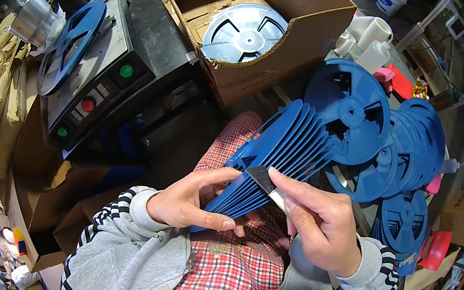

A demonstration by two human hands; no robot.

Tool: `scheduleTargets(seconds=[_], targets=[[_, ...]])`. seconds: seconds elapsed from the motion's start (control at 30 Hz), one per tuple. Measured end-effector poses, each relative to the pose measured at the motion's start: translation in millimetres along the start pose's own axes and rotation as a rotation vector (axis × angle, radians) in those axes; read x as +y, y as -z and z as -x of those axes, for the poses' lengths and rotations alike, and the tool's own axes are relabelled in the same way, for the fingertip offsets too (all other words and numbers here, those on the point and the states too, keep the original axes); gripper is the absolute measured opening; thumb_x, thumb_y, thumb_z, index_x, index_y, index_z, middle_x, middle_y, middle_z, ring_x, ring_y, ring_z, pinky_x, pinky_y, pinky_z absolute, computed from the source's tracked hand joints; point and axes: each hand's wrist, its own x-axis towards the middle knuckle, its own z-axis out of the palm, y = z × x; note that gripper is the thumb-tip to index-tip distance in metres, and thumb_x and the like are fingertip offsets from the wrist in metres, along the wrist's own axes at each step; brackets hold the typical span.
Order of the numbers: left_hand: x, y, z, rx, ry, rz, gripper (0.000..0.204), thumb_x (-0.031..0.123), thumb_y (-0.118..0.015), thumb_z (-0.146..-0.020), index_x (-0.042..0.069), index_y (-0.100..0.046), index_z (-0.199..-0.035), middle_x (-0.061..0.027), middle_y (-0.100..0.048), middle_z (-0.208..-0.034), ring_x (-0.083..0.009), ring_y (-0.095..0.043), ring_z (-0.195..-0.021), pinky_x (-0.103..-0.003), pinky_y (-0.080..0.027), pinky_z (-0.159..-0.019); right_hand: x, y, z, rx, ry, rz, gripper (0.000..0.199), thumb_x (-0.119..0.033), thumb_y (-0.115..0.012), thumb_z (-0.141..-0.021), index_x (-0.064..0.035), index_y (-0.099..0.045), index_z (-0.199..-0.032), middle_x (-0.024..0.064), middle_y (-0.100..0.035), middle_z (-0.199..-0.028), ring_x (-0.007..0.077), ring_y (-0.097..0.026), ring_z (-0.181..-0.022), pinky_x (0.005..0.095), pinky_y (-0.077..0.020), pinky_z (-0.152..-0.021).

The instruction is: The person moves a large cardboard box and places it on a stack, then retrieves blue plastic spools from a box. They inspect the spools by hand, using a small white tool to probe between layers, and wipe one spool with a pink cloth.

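Note:
A stack of blue plastic reel discs (287, 144) rests tilted over my lap, its thin rims fanned slightly apart on the right side. My left hand (192, 199) is wrapped round the near end of the stack, thumb across the edges, with some fingers hidden behind it. Between thumb and fingers, my right hand (322, 221) pinches a small flat blade-like piece (261, 179), dark with a pale lower part. That piece lies against the rims of the stack, close to my left fingers. I cannot make out its exact kind.
At left stands a machine (104, 75) with buttons and a blue reel (74, 46) mounted on it. A cardboard box (265, 81) ahead holds a pale translucent reel (241, 41). More blue reels (348, 111) are piled at right, beside white bottles (374, 55). Another carton (36, 188) sits lower left.

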Motion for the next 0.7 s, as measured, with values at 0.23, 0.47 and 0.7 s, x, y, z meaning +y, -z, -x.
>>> scheduleTargets(seconds=[0.23,0.47,0.7], targets=[[1.2,1.4,2.8,-0.009,-0.045,0.059,0.069,0.007,-0.066,-0.092,-0.001,-0.025,-0.146,-0.023,-0.06,-0.12,-0.0252,-0.068,-0.097,-0.032,-0.056,-0.079,0.2,8.5,-1.8,0.184,-0.128,-0.104,0.035,-0.003,-0.05,-0.096,0.0029,-0.058,-0.13,0.0019,-0.061,-0.067,0.0024,-0.049,-0.051,0.0176,-0.0336,-0.044],[-4.1,3.4,5.2,0.001,-0.084,0.043,0.07,0.005,-0.065,-0.092,0.003,-0.024,-0.148,-0.0244,-0.061,-0.12,-0.0263,-0.069,-0.096,-0.031,-0.056,-0.076,17.3,6.6,-12.3,0.251,-0.152,-0.22,0.034,-0.004,-0.049,-0.098,0.0016,-0.057,-0.131,0.0008,-0.06,-0.068,0.0008,-0.045,-0.05,0.0159,-0.0292,-0.043],[-3.6,4.2,3.8,0.015,-0.081,0.022,0.073,0.003,-0.067,-0.09,0.006,-0.025,-0.149,-0.0266,-0.061,-0.119,-0.0296,-0.07,-0.093,-0.032,-0.058,-0.072,13.9,5.8,-11.4,0.171,-0.198,-0.25,0.035,0.0,-0.053,-0.095,-0.001,-0.06,-0.13,0.0038,-0.065,-0.076,0.0042,-0.052,-0.057,0.0189,-0.0414,-0.051]])
